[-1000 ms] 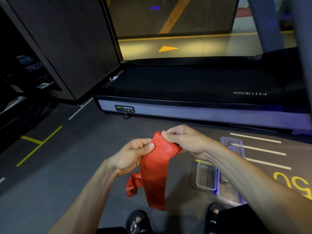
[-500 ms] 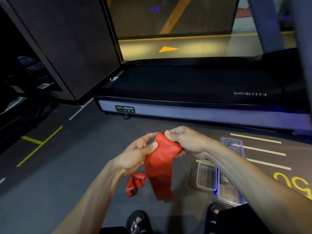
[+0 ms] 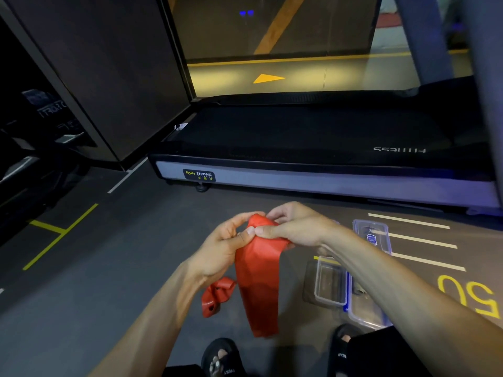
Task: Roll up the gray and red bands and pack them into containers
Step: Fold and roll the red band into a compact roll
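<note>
My left hand (image 3: pixel 220 246) and right hand (image 3: pixel 291 229) pinch the limp red band's (image 3: pixel 257 281) top edge, above the containers (image 3: pixel 330 284); I judge it floppy.

One red band (image 3: pixel 257 278), two clear containers (image 3: pixel 328 284), two hands (image 3: pixel 294 227).

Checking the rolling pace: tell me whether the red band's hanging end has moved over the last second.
Yes. The red band has its hanging end higher, drawn up away from the sandal toward both hands, while the clear containers stay put.
</note>
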Available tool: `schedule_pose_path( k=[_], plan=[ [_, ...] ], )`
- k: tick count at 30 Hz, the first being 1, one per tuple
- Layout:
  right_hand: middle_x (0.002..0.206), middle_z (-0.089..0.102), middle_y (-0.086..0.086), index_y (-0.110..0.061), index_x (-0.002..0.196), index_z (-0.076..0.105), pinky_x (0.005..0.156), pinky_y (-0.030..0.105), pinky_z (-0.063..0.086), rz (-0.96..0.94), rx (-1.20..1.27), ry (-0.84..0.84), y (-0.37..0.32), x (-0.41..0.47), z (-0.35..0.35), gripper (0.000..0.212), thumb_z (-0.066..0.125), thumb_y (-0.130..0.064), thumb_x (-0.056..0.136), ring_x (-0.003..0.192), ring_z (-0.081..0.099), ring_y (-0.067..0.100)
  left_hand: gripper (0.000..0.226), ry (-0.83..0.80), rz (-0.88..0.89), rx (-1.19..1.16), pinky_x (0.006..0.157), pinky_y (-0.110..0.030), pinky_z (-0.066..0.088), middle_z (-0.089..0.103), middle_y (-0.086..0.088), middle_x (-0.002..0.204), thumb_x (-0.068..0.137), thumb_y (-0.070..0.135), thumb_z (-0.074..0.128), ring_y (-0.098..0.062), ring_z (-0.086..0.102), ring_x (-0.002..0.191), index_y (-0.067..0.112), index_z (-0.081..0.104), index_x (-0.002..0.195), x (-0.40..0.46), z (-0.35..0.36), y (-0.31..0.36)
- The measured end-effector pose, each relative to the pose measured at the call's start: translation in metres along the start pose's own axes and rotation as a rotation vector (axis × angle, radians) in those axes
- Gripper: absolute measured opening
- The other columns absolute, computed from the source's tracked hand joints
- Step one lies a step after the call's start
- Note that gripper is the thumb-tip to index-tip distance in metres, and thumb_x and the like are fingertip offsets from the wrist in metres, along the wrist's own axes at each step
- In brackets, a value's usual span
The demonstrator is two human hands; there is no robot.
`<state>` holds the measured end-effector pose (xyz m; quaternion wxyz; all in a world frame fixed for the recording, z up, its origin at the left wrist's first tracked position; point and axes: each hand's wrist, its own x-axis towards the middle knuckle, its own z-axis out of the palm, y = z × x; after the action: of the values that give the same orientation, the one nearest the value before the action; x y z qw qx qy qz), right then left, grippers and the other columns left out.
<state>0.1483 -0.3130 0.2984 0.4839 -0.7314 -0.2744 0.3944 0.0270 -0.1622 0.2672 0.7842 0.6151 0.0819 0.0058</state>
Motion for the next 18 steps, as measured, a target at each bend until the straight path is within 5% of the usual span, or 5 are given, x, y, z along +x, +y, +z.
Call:
schedule_pose_path(
  k=[3,8,14,18],
  plan=[
    [0.100,0.077,0.020,-0.002,0.115,0.068,0.071,0.033,0.053,-0.010,0.008,0.070,-0.002,0.002,-0.001,0.040,0.083,-0.024,0.086,0.078,0.067,0.018,0.040,-0.014,0.012,-0.029,0.083,-0.032,0.062,0.064,-0.026,0.132,0.103,0.003,0.045,-0.026,0.072,0.104,0.004,0.048,0.143,-0.001,0.001,0.000],
    [0.089,0.079,0.011,-0.010,0.102,0.074,0.080,0.035,0.057,-0.066,-0.044,0.136,-0.007,0.005,-0.004,0.027,0.085,-0.029,0.085,0.078,0.070,0.015,0.050,-0.004,0.022,-0.088,0.089,-0.035,0.061,0.064,-0.020,0.136,0.103,0.013,0.053,-0.030,0.069,0.113,0.012,0.041,0.151,0.001,0.001,-0.001],
    [0.071,0.070,0.004,-0.011,0.091,0.077,0.074,0.034,0.047,-0.130,-0.138,0.121,-0.013,0.004,-0.008,0.028,0.076,-0.039,0.090,0.069,0.061,0.013,0.049,0.052,0.063,-0.084,0.093,-0.033,0.059,0.064,-0.020,0.136,0.102,0.017,0.054,-0.029,0.066,0.116,0.009,0.043,0.149,0.007,0.003,-0.001],
    [0.075,0.071,0.013,-0.013,0.086,0.072,0.068,0.045,0.048,-0.230,-0.478,0.136,-0.015,0.002,-0.009,0.039,0.063,-0.050,0.097,0.066,0.059,0.027,0.045,0.069,0.106,-0.040,0.088,-0.032,0.059,0.067,-0.024,0.128,0.100,0.020,0.056,-0.026,0.069,0.105,0.001,0.052,0.141,0.009,0.000,-0.005]
  ],
)
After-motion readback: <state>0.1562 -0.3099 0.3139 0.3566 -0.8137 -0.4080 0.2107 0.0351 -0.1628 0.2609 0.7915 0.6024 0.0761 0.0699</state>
